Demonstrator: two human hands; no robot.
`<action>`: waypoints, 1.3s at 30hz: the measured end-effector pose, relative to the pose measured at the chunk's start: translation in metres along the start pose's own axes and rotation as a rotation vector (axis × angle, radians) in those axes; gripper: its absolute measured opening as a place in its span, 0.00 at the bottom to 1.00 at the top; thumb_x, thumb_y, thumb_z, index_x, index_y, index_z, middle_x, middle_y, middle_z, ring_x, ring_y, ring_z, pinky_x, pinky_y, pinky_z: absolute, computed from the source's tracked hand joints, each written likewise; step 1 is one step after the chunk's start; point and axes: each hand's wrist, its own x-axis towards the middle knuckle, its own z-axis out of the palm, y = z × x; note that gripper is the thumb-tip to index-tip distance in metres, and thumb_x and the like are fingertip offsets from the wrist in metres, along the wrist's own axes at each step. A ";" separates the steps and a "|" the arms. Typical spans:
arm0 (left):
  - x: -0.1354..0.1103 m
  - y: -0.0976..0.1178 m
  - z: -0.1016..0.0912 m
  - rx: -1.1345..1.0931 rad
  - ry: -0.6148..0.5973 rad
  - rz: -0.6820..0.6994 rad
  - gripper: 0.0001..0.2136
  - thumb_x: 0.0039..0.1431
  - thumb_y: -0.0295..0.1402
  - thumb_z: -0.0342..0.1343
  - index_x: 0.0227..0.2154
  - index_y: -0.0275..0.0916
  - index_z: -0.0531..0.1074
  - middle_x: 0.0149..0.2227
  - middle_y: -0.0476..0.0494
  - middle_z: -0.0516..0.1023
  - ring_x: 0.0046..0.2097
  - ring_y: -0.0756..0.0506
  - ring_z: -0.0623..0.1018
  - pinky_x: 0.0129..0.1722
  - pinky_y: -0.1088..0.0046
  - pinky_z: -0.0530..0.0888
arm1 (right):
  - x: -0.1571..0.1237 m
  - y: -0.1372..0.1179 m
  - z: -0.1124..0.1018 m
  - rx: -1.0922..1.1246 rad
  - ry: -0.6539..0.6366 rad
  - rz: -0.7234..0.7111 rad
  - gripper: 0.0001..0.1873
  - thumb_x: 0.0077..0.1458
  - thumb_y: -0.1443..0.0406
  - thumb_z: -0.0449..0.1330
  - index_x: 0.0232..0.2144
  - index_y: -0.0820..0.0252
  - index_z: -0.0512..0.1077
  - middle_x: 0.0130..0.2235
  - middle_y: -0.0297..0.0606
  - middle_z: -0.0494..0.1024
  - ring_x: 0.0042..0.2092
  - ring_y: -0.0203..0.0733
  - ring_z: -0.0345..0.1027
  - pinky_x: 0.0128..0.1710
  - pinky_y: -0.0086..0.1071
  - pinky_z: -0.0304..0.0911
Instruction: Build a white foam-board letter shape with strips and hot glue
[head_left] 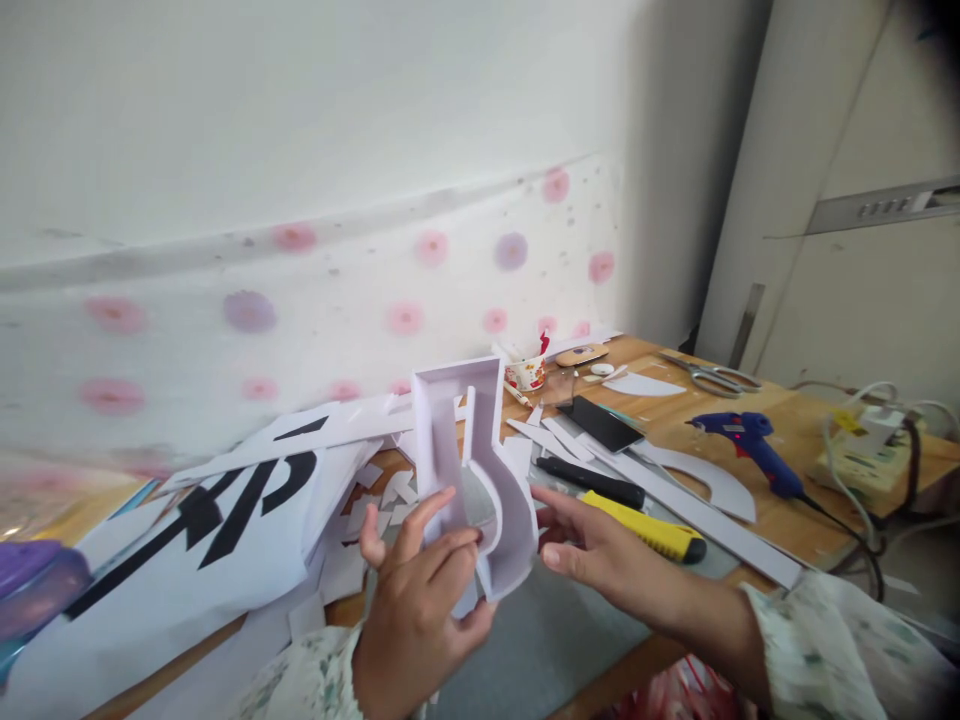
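Note:
A white foam-board model [466, 440] with upright walls and a curved lower wall is held up above the wooden table [780, 440]. My left hand [420, 600] grips it from the front, fingers pinched on its lower left part. My right hand [600, 555] touches its right curved wall with the fingers together and the thumb underneath. Just beyond my right hand lie a yellow utility knife [649, 530] and a black pen [592, 483].
White sheets with big black strokes [225, 520] and paper scraps cover the left side. A blue glue gun [750, 445], scissors [712, 377], a black phone [600, 422], a patterned cup [526, 372], a power strip with cables [862, 460] and long white strips [697, 515] lie on the right.

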 end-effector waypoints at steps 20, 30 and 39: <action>-0.002 0.004 -0.008 0.011 -0.043 -0.009 0.14 0.41 0.26 0.66 0.32 0.44 0.72 0.34 0.57 0.82 0.53 0.33 0.75 0.64 0.40 0.34 | 0.002 0.000 0.021 -0.033 0.133 0.075 0.34 0.51 0.47 0.64 0.54 0.58 0.67 0.44 0.43 0.77 0.45 0.49 0.70 0.45 0.42 0.66; -0.002 0.006 -0.008 0.028 -0.058 -0.007 0.13 0.43 0.27 0.65 0.33 0.45 0.72 0.34 0.56 0.82 0.53 0.34 0.75 0.64 0.42 0.34 | 0.000 0.008 0.021 0.010 0.137 0.071 0.32 0.51 0.49 0.65 0.54 0.58 0.67 0.44 0.43 0.77 0.47 0.51 0.70 0.47 0.44 0.66; 0.002 0.008 -0.013 0.063 -0.077 0.057 0.10 0.46 0.25 0.61 0.32 0.43 0.72 0.33 0.53 0.82 0.52 0.33 0.75 0.64 0.42 0.34 | 0.001 0.004 0.023 0.046 0.130 0.069 0.34 0.52 0.51 0.65 0.57 0.57 0.65 0.45 0.43 0.77 0.49 0.51 0.70 0.49 0.45 0.65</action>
